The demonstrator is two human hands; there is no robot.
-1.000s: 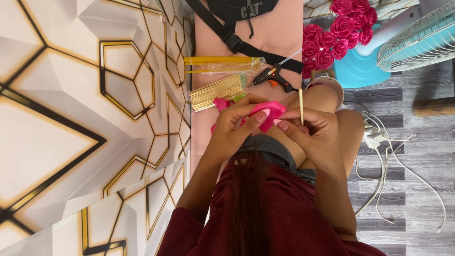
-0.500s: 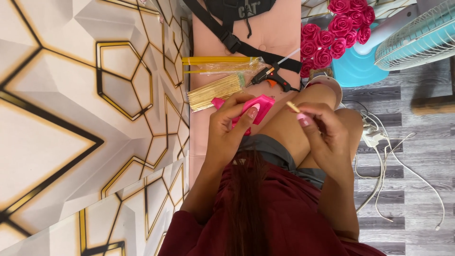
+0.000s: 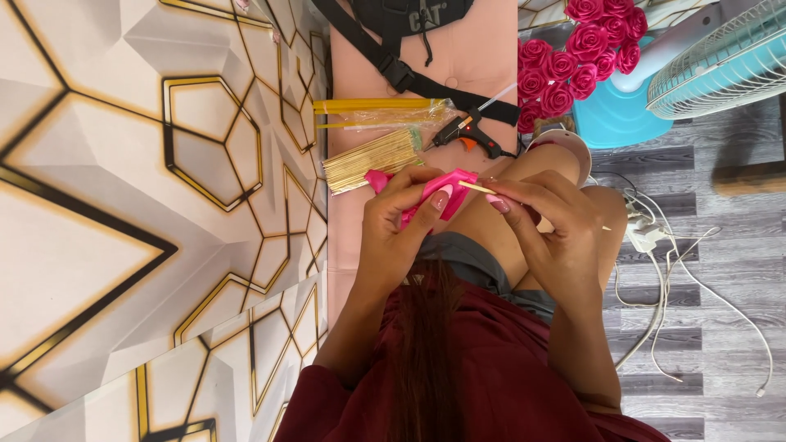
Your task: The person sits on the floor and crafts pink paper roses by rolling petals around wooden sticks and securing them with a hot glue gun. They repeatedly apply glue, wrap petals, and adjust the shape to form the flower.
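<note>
Now thin wooden stick [image 3: 477,187] lowered from upright to level, tip meeting pink ribbon [image 3: 442,190]. Left hand [image 3: 403,221] pinches ribbon above lap; right hand [image 3: 544,217] grips stick. Looks like wrapping starting. Glue gun [image 3: 468,136] untouched on pink bench [image 3: 352,221].

Counts on and around the pink bench

Two hands; one pink ribbon [image 3: 442,192]; one glue gun [image 3: 471,135] at twelve o'clock; one bundle of wooden sticks [image 3: 368,160]; ten pink roses [image 3: 573,49] at one o'clock; one fan [image 3: 720,57].
</note>
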